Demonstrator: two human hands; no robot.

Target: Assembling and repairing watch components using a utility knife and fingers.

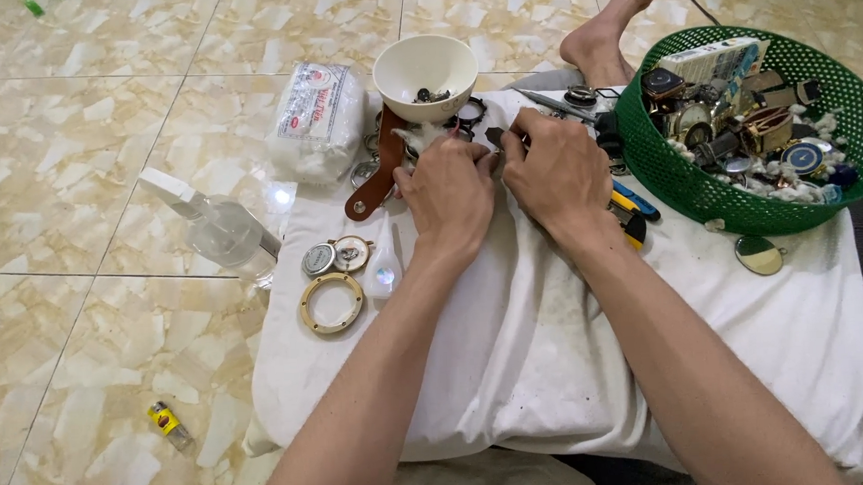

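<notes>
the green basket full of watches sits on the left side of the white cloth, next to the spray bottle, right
Not quite. In the head view the green basket full of watches sits on the right side of the white cloth, beyond the right hand. The spray bottle is on the left.

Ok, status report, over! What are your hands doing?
Left hand pressing white cotton onto brown watch strap. Right hand pinching a small dark part beside it. White bowl close behind the fingers. Over.
</notes>
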